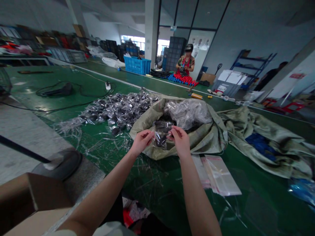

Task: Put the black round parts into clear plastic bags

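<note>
Between my two hands is a small clear plastic bag [161,140] with a dark rounded item inside. My left hand [143,141] pinches its left edge. The fingers of my right hand [179,137] are closed on its right edge. Both hands are over the front of an opened woven sack [211,139], which holds more dark items and a bundle of clear plastic [190,113]. To the left is a heap of dark items wrapped in clear plastic [123,108]. What exactly the dark items are, I cannot tell.
Stacks of flat clear bags [220,175] lie right of my right forearm. A second woven sack [265,141] with blue contents is farther right. Plastic strips litter the green tabletop [147,183]. Across the table a person [185,64] handles something behind red and blue items.
</note>
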A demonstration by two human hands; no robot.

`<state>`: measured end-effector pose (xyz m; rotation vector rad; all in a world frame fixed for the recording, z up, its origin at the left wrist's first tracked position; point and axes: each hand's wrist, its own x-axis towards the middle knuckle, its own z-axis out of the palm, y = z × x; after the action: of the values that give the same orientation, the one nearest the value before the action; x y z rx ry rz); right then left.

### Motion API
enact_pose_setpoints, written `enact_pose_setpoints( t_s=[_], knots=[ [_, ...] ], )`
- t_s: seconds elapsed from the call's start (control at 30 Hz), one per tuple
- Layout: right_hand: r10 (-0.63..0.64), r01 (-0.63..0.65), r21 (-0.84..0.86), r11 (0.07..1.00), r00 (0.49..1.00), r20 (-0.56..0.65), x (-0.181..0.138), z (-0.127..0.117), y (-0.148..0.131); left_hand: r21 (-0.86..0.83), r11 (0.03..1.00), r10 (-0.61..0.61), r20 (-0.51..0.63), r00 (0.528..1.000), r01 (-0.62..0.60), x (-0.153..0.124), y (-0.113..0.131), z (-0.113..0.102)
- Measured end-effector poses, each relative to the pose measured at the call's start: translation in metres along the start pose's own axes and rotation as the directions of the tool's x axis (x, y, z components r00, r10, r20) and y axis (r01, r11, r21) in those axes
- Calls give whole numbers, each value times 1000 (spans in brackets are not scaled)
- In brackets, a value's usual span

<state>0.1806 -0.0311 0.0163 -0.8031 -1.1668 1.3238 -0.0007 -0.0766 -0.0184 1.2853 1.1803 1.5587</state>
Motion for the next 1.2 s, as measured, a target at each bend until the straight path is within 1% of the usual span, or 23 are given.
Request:
enact_pose_setpoints(
  t_s=[0.07, 0.13, 0.2, 0.27, 0.37, 0.47, 0.53, 0.6, 0.67, 0.77, 0.9, 1.0, 1.1, 1.2],
  knots=[
    [28, -28, 42, 999, 1000, 11, 1, 1, 2, -44, 999, 13, -13, 1000, -14, 0, 1, 0],
    [81, -82, 58, 995, 996, 27, 1, 2, 5, -64, 997, 30, -26, 999, -31, 0, 2, 0],
    [122, -124, 40, 992, 991, 48, 3, 2, 11, -73, 997, 38, -24, 999, -40, 0, 3, 0],
    [125, -124, -18, 992, 990, 69, 4, 2, 16, -63, 998, 29, -24, 999, -30, 1, 4, -1],
    [87, -77, -118, 990, 993, 81, 6, 0, 22, 56, 998, 7, -89, 996, -2, 2, 7, -2],
    [63, -48, -158, 986, 994, 93, 7, -2, 22, 249, 968, 70, -174, 982, -25, 3, 12, -2],
    [48, -32, -155, 987, 994, 98, 7, -2, 21, 298, 953, 108, -179, 978, -51, 3, 15, -2],
    [29, -15, -137, 990, 994, 103, 6, -1, 19, 235, 971, 86, -145, 986, -50, 4, 17, -3],
    [21, -10, -108, 994, 994, 107, 6, -1, 18, 124, 992, 35, -95, 995, -23, 4, 17, -6],
    [47, -40, -58, 998, 991, 123, 5, -1, 17, 23, 1000, -1, -44, 999, 2, 4, 18, -12],
    [87, -91, 13, 996, 981, 173, 4, -1, 14, -4, 999, 36, -3, 999, -36, 2, 21, -16],
    [91, -107, 63, 992, 972, 217, 2, -1, 15, -21, 999, 51, 27, 998, -50, -2, 23, -18],
    [82, -112, 105, 988, 963, 258, 1, 0, 19, -50, 998, 42, 33, 999, -40, -4, 22, -20],
    [96, -124, 86, 989, 954, 283, 1, 1, 22, -75, 997, 19, 24, 1000, -17, -4, 20, -22]
  ],
)
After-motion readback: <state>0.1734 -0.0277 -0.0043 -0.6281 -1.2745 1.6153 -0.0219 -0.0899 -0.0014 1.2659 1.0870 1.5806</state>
